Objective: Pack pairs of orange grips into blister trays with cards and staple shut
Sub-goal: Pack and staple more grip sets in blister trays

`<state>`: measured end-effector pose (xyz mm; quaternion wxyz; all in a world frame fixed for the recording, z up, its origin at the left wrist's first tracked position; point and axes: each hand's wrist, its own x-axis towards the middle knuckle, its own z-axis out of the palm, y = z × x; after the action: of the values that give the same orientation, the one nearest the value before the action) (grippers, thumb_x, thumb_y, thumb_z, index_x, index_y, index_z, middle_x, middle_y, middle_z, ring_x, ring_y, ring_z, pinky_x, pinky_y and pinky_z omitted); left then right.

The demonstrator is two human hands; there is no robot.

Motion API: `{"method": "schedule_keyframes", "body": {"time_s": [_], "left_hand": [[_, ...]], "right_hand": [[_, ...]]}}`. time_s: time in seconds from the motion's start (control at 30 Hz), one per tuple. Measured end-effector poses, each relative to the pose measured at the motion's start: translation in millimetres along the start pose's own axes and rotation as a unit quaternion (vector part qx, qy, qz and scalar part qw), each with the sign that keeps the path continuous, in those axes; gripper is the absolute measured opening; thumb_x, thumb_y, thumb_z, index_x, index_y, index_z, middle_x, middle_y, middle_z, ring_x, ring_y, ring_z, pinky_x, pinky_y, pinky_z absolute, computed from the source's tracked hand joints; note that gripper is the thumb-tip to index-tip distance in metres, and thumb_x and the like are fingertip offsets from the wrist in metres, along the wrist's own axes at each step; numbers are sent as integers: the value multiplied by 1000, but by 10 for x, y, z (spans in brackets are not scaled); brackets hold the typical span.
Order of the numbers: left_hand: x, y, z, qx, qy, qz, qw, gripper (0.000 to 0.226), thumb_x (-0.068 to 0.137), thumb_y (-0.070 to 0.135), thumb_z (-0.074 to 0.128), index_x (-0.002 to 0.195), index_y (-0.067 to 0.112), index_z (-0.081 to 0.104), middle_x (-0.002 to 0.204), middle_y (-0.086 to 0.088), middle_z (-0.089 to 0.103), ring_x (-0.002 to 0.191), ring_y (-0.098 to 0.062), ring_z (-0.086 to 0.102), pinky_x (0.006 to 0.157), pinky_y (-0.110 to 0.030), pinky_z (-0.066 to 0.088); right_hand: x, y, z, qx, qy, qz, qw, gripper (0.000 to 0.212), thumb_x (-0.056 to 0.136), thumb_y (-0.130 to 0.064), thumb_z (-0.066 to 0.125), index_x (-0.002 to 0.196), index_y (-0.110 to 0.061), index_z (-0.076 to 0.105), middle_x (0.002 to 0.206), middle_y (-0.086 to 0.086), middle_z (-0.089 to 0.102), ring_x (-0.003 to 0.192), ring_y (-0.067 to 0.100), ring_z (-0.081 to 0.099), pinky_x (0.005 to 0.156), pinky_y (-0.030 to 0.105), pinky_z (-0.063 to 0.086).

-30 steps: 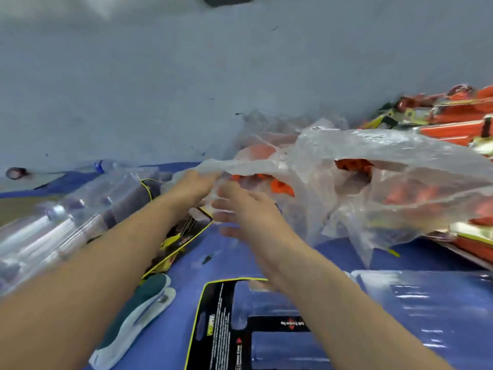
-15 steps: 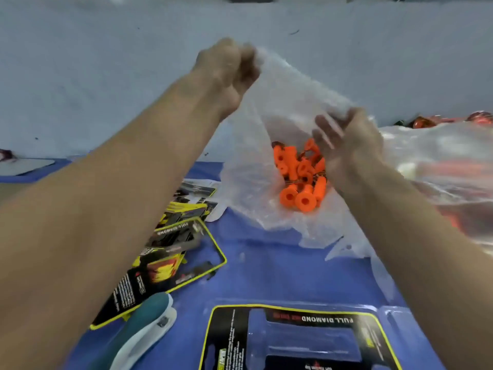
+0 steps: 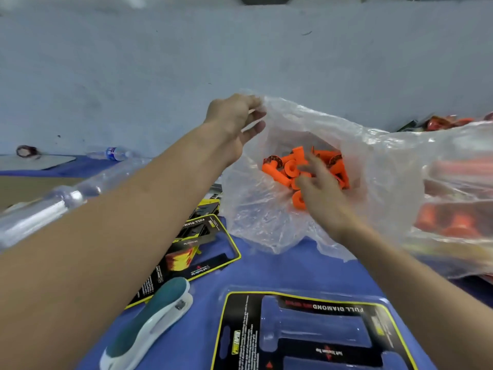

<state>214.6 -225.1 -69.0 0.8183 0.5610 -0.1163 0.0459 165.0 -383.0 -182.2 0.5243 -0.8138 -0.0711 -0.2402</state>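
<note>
Many orange grips (image 3: 286, 166), axes every way; left hand (image 3: 234, 121) pinching bag (image 3: 264, 222), right hand (image 3: 322, 193) seemingly loose-fingered.

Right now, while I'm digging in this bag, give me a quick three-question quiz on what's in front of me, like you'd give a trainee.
1. Multiple choice: what does the left hand pinch? A) a bottle B) the rim of the plastic bag C) a roll of tape
2. True or false: the tray nearest you has a card in it but nothing orange yet.
3. Fill in: the right hand reaches into the bag toward the orange ____.

Key: 1 B. 2 True. 3 grips.
</note>
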Motion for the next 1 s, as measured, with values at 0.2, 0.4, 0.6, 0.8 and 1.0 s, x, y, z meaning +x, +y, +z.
{"method": "schedule_keyframes", "body": {"time_s": [0.2, 0.4, 0.6, 0.8, 1.0], "left_hand": [[-165, -387, -43, 171, -103, -94, 975, 25, 90, -6, 43, 86, 11, 60, 96, -5, 68, 87, -19, 63, 69, -29, 56], [-121, -1030, 9, 447, -238, -113, 855, 15, 96, 16, 53, 93, 23, 65, 100, 3, 64, 94, -16, 61, 79, -28, 58], [31, -1238, 60, 410, -227, -66, 881, 22, 96, 19, 50, 111, 24, 65, 93, 23, 56, 92, -4, 57, 69, -22, 49], [-153, -1104, 1, 425, -235, -44, 873, 20, 98, 24, 51, 112, 26, 64, 97, 10, 67, 93, -8, 64, 74, -20, 54], [-696, -849, -1, 398, -173, -58, 899, 15, 98, 16, 46, 102, 21, 60, 99, -3, 67, 82, -14, 63, 72, -27, 55]], "right_hand": [[425, 836, -61, -316, -59, 141, 936, 41, 94, -23, 49, 134, -14, 50, 138, 22, 41, 123, 38, 42, 104, 42, 39], [830, 1235, -185, -407, -119, 157, 892, 39, 92, -29, 49, 127, -12, 49, 141, 23, 40, 119, 43, 45, 104, 48, 39], [897, 1484, -274, -452, -59, 136, 879, 36, 98, -30, 46, 131, -15, 47, 134, 17, 50, 119, 36, 50, 96, 29, 33], [678, 1148, -326, -495, -48, 49, 866, 20, 91, -21, 43, 109, -26, 51, 108, 5, 62, 97, 29, 58, 81, 40, 43], [223, 232, -438, -331, -98, 16, 938, 15, 83, -31, 63, 94, -35, 54, 86, -5, 63, 73, 10, 57, 56, 26, 39]]}}
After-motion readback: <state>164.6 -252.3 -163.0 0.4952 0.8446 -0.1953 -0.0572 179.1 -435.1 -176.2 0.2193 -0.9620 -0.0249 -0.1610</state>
